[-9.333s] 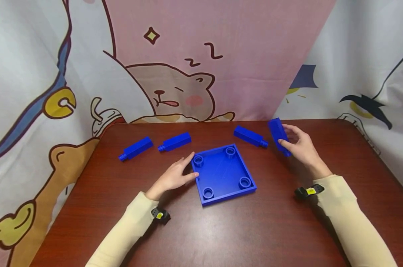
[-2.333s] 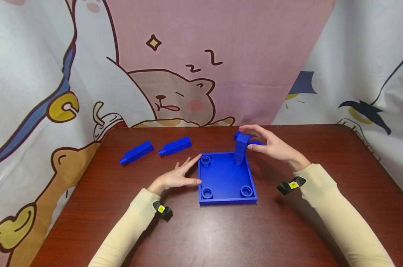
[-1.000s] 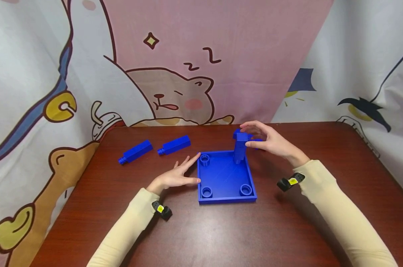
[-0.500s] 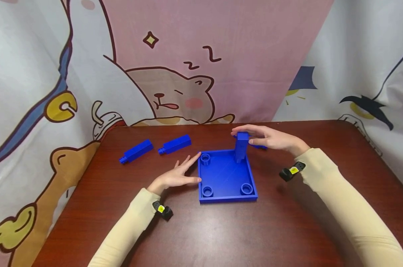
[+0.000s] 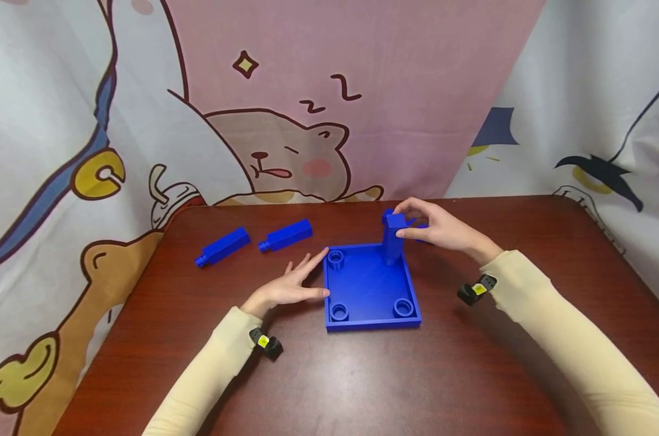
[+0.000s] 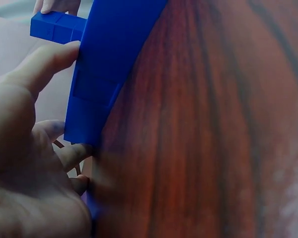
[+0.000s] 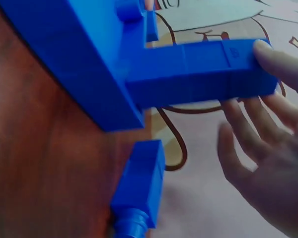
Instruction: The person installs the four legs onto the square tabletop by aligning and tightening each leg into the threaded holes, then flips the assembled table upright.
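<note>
A shallow blue square tray-like base (image 5: 364,287) lies on the table, with round sockets at its corners. One blue square leg (image 5: 393,245) stands upright at the far right corner. My right hand (image 5: 438,227) pinches the leg's top end; the right wrist view shows the thumb on one face and fingers (image 7: 251,124) behind it. My left hand (image 5: 286,289) is spread against the base's left side, thumb and forefinger at its rim. In the left wrist view, the left fingertips (image 6: 72,47) touch the side wall. The leg's lower end is hidden in the corner.
Two more blue legs with ridged round ends, a left one (image 5: 223,246) and one beside it (image 5: 286,235), lie at the back left. Another leg (image 7: 141,181) lies behind the base's far right corner, partly hidden by the right hand. A patterned cloth (image 5: 406,109) hangs behind the table (image 5: 362,381).
Since the earliest frame, my right hand has brought the leg from the right to the corner, and the base has turned squarer. Lately the right fingers loosened, then closed again on the leg.
</note>
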`<state>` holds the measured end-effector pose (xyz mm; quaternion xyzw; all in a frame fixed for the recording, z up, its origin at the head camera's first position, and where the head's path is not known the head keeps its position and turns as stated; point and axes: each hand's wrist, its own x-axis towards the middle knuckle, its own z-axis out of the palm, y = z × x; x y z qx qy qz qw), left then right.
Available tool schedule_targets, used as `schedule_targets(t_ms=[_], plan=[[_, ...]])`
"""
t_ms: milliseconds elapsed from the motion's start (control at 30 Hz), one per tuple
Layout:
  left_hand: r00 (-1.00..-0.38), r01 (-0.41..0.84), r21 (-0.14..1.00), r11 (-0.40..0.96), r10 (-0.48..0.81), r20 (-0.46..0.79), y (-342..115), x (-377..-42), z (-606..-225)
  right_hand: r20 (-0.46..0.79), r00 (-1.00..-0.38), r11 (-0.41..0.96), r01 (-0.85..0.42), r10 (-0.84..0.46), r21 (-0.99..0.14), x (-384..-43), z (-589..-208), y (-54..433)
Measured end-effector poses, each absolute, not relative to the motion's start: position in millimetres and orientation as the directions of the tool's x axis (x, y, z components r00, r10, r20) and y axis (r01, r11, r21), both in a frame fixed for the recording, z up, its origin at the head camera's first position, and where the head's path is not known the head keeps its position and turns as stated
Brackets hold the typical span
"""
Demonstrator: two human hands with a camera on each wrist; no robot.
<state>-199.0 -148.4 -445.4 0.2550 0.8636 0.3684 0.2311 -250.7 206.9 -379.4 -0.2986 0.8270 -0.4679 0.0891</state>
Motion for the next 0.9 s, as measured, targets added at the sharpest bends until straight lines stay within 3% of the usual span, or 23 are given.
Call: schedule_targets(t_ms=[167,367,633,900], plan=[[-0.766,0.277,0.747,0.605,0.608,-0.208,-147.4,-198.4,-443.3,0.211,-0.871,0.436,-0.415,-0.443,-0.798,-241.8,-383.9,200.2],[-0.766,0.289,0.741,0.606,0.611,-0.200,-145.4,-198.4,-440.5,0.282,-0.896,0.511,-0.430,-0.343,-0.744,-239.3,-389.2,194.3],[-0.768,0.259,0.767,0.587,0.607,-0.206,-143.4,-204.8,-436.1,0.334,-0.897,0.518,-0.441,-0.290,-0.733,-243.3,-392.7,188.6],[-0.763,0.241,0.766,0.596,0.604,-0.229,-145.5,-210.0,-436.5,0.287,-0.912,0.496,-0.402,-0.293,-0.770,-244.2,-392.1,188.1]])
